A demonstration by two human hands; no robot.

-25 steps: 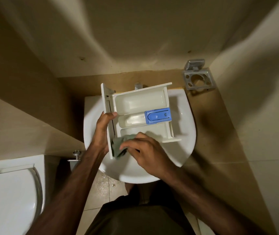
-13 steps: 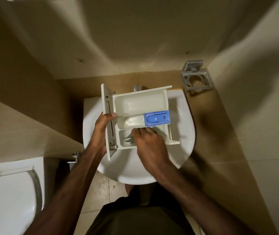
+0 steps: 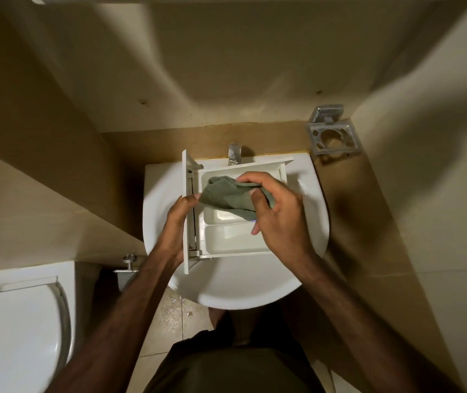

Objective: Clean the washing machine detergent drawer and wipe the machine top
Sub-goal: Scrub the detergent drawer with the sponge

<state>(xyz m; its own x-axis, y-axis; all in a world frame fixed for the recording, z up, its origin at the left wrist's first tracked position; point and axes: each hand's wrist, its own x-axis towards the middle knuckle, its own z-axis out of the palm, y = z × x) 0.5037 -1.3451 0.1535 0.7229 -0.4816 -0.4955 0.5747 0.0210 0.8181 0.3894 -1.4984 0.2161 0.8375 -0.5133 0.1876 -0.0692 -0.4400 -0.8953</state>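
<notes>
Head view: left hand (image 3: 180,222) grips drawer (image 3: 226,239) over sink (image 3: 255,290); right hand (image 3: 279,214) pinches cloth (image 3: 226,195) (mid-clean, 1 of 2 jobs; machine top unseen).

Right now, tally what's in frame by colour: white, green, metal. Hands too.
White: 3, detergent drawer, sink, toilet
Green: 1, cloth
Metal: 3, tap, wall holder, valve
Hands: 2, left hand grips drawer front, right hand pinches cloth
Total: 9
</notes>
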